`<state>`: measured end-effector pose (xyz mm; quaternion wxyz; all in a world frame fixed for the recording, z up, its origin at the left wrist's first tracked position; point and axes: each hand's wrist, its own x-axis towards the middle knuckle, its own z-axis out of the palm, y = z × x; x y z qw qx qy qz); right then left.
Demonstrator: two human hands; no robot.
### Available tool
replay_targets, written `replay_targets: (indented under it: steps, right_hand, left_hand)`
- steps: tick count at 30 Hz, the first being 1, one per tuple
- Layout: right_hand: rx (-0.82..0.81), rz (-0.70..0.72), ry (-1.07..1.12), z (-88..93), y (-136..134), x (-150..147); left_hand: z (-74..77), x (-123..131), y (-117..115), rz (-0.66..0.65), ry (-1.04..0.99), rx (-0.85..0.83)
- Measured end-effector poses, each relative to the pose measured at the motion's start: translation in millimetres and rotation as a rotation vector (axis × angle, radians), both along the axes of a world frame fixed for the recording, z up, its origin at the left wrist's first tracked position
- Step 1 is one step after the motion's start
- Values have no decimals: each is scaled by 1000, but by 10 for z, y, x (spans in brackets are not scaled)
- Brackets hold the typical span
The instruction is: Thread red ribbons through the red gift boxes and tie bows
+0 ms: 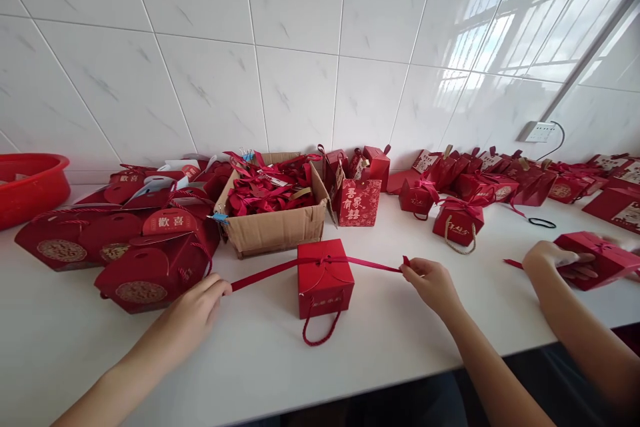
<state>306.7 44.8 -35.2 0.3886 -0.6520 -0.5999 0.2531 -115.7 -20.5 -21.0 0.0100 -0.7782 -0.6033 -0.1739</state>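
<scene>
Forearms [150, 340] are slanting inward (elbows cropped). Left hand [206, 298] and right hand [432, 283] are pinching ribbon [265, 274] at the box's [326, 280] nine and three o'clock.

Head cam, angled dwn, facing wall [300, 93], close

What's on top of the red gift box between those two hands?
A red ribbon, crossed or knotted at the middle and stretched between the left hand and right hand. Closed flaps on the gift box hide whatever is inside.

red box [326, 282], crimson ribbon [324, 259]; white tiles [295, 0], grey-veined
</scene>
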Motion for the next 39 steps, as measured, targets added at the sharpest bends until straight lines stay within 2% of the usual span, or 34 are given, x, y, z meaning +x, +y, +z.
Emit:
replay_targets:
  steps: [7, 11, 15, 17, 19, 21, 22, 24, 28, 33, 36, 39]
  right_hand:
    - [72, -88, -102, -36, -48, 77]
    - [41, -90, -107, -113, -35, 106]
    - [-57, -32, -116, -137, -5, 180]
    - [-56, -63, -144, -91, -4, 198]
    - [42, -99, -150, 3, -18, 144]
    - [174, -17, -90, 131, -37, -9]
    - [215, 83, -36, 198, -42, -117]
    - [200, 279, 54, 314, -28, -360]
    - [65, 425, 152, 401, 106, -733]
    - [-212, 657, 194, 371, 261, -811]
    - [-286, 716, 235, 352, 270, -787]
    - [-320, 736, 367, 273, 258, -789]
  left_hand:
    - [-102, -82, 56, 20, -70, 58]
    - [-141, -74, 50, 27, -90, 67]
    - [-34, 60, -60, -21, -54, -7]
    - [71, 185, -116, -38, -53, 58]
    - [182, 356, -129, -54, -102, 157]
    - [274, 567, -75, -90, -213, 207]
    - [304, 681, -21, -117, -286, 204]
    - [330, 902, 125, -135, -445, 157]
    - [275, 1198, 417, -11, -721, -4]
    - [212, 1242, 521, 98, -934, -228]
    - [195, 1222, 509, 63, -1028, -330]
    - [147, 1224, 508, 26, -1067, -377]
